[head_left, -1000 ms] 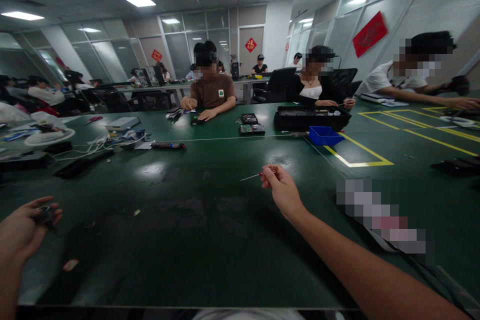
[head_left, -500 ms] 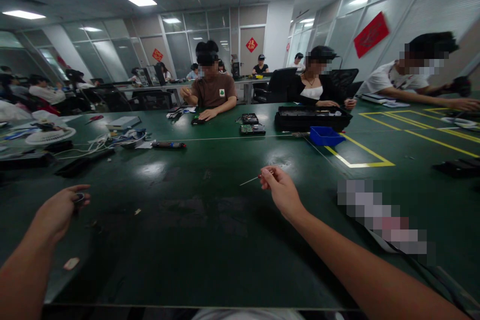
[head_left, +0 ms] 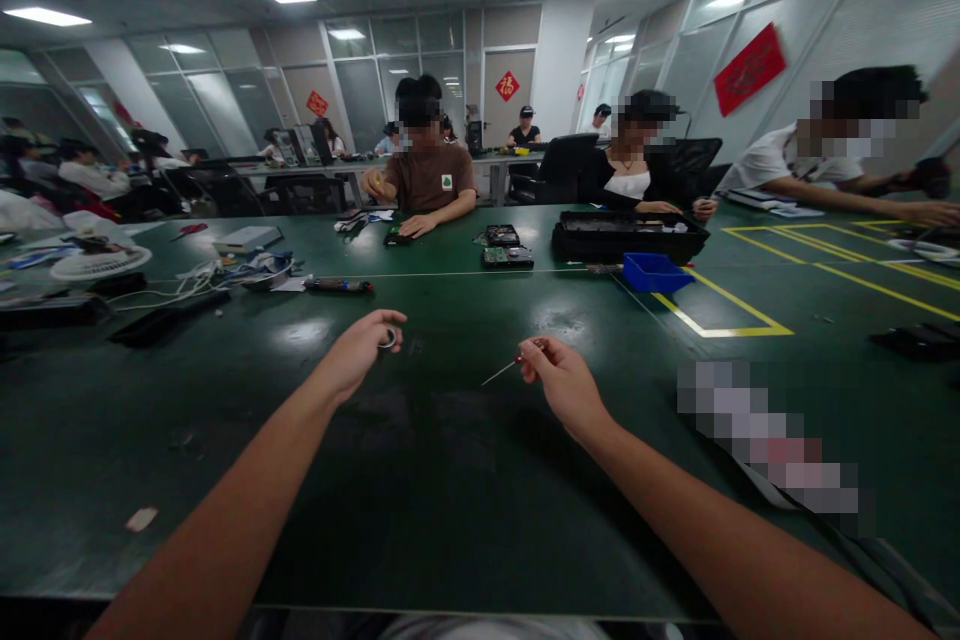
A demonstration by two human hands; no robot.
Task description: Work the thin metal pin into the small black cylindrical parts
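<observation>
My right hand is closed on a small screwdriver, pinched by its reddish handle. Its thin metal shaft slants down to the left above the green table. To the left, my left hand is raised over the tabletop with its index finger stretched forward. A small round, silvery-rimmed thing sits in its curled fingers; its exact kind is too small to make out. The two hands are apart, with the screwdriver tip between them.
Across the green table lie opened hard drives, a blue bin and a black case. Cables and a white fan part clutter the left. A person in brown works opposite.
My left hand has swung right and slightly away from me, toward the screwdriver, still with the round thing in it. The right hand has hardly moved.
</observation>
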